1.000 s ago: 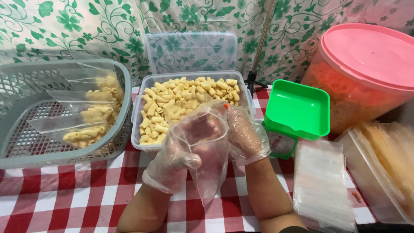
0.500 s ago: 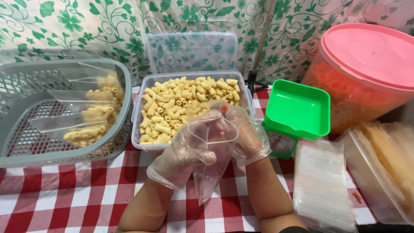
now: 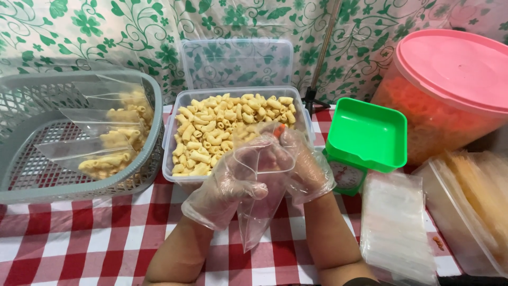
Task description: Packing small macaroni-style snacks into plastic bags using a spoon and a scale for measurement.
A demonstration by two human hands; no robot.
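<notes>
Both gloved hands, my left hand [image 3: 228, 182] and right hand [image 3: 302, 165], pinch an empty clear bag [image 3: 259, 204] between them; it hangs above the checkered tablecloth [image 3: 84, 238], just before the macaroni tub [image 3: 180, 103]

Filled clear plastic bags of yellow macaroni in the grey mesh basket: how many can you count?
3, overlapping along the grey mesh basket: back bag, middle bag, front bag. Others may lie hidden underneath.

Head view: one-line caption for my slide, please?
Gloved left hand and right hand hold an empty clear bag before a tub of macaroni snacks.
</notes>
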